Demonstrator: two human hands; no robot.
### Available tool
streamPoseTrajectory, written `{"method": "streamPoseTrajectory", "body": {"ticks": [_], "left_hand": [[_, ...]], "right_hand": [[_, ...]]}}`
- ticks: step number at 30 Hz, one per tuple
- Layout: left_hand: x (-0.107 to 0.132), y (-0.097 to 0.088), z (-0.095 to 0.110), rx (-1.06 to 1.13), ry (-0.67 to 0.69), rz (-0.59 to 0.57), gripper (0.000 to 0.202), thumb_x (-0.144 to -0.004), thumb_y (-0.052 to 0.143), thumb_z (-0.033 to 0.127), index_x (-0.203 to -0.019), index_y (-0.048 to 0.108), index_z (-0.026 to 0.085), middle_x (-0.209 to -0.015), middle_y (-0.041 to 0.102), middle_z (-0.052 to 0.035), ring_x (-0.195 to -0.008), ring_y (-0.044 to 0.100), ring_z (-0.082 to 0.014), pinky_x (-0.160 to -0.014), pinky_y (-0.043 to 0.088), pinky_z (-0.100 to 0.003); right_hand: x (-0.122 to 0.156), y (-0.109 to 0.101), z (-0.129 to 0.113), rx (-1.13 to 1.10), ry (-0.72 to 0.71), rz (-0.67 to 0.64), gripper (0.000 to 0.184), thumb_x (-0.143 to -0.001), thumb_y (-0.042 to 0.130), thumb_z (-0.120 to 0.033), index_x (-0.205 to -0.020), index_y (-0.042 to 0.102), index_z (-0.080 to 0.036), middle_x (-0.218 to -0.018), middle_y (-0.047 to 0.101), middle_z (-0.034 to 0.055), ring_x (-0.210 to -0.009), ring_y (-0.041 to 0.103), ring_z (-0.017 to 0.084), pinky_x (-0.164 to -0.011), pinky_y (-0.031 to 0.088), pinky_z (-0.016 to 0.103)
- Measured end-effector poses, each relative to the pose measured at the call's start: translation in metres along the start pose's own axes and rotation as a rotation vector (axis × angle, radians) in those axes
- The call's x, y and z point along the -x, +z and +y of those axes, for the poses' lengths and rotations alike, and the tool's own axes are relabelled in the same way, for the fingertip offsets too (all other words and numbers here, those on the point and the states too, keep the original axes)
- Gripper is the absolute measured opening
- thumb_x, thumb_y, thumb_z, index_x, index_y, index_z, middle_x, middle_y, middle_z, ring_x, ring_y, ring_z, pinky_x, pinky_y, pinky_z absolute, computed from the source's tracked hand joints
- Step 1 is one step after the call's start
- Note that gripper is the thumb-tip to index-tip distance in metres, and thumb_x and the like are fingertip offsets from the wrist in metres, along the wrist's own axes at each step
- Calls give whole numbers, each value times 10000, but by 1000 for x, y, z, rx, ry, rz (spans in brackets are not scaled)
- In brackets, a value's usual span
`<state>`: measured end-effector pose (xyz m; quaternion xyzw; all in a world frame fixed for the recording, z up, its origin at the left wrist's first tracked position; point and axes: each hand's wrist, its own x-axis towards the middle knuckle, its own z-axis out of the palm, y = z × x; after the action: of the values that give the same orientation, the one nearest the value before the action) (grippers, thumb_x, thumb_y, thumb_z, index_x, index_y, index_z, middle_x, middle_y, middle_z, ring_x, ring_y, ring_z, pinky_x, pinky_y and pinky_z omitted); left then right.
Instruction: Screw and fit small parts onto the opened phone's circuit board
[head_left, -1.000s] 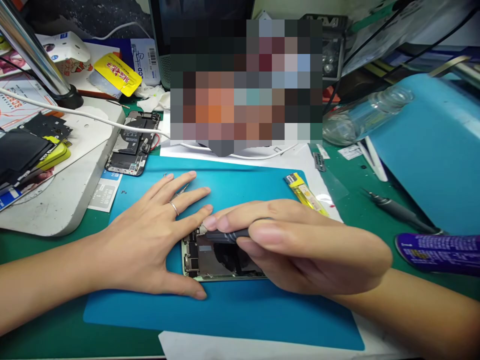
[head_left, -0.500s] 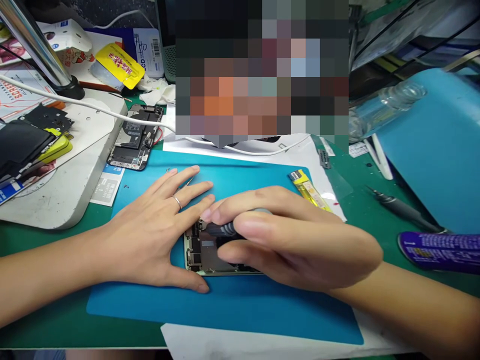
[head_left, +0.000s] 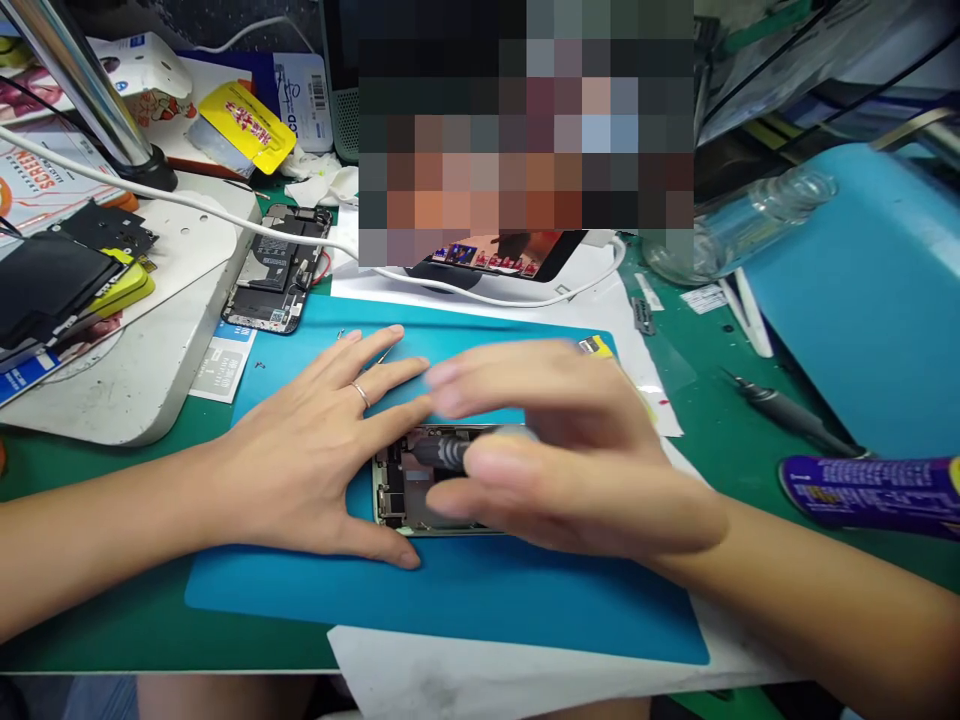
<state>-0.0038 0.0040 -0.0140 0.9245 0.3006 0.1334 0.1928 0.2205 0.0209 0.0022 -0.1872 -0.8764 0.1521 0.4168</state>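
An opened phone [head_left: 416,500] lies on the blue mat [head_left: 465,590], its inner parts bare. My left hand [head_left: 315,450] is spread flat at the phone's left end, thumb by the near edge and a finger by the far edge. My right hand [head_left: 577,460], somewhat blurred, holds a dark screwdriver with a ribbed grip [head_left: 442,453] between thumb and fingers, its forefinger raised off the grip. The screwdriver points left over the phone's upper left part; its tip is hard to make out. The right hand covers much of the phone.
Another opened phone [head_left: 277,270] lies at the back left, beside a white stand base [head_left: 172,370]. A second pen-like tool [head_left: 795,415] and a purple can [head_left: 870,495] lie on the right. A white cable [head_left: 487,298] crosses behind the mat, before a propped screen [head_left: 495,257].
My right forefinger has lifted and straightened away from the screwdriver's grip, while thumb and other fingers stay round it. My left hand keeps its place on the phone. The view has shifted slightly.
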Motion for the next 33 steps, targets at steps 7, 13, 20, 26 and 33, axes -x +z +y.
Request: {"method": "streamPoseTrajectory", "body": {"ticks": [7,13,20,26,33], "left_hand": [[3,-2,-1,-59,16,-14,1002,-738,729,776,-1519,384,252,-1592,410,-151,-1563,190,-436,-1260,250,-690],[4,-3,-2,-106,53,-35,894,-777,714,750,-1500,458,289,-1582,412,-124,-1554,195,-457,-1250,235,-711],[3,-4,-2,-89,95,1,889,-773,728,739,-1487,468,279,-1550,447,-144,-1534,236,-475,-1216,271,-741],[3,-8,-1,63,148,114,367,-1061,424,374,-1405,484,261,-1464,557,-90,-1457,441,-319,-1240,315,-624],[-1,-9,-2,218,191,200,122,-1054,505,284,-1138,570,224,-1032,684,-48,-1178,600,-208,-1107,436,-410]], "right_hand": [[3,8,4,205,-274,165,80,-957,555,-181,-932,615,-229,-1076,682,57,-1052,667,155,-1001,621,293],[5,9,1,265,-339,199,89,-977,545,-168,-950,624,-200,-1040,680,36,-1101,635,173,-929,616,319],[3,7,2,262,-349,193,51,-949,597,-167,-980,633,-186,-1037,690,31,-1074,629,186,-879,609,339],[2,11,1,212,-380,175,201,-987,498,-143,-1100,665,-158,-1117,712,36,-1163,620,195,-880,611,348],[4,11,5,217,-359,183,184,-984,520,-156,-1107,658,-150,-1196,734,50,-1190,639,210,-933,611,367]]}}
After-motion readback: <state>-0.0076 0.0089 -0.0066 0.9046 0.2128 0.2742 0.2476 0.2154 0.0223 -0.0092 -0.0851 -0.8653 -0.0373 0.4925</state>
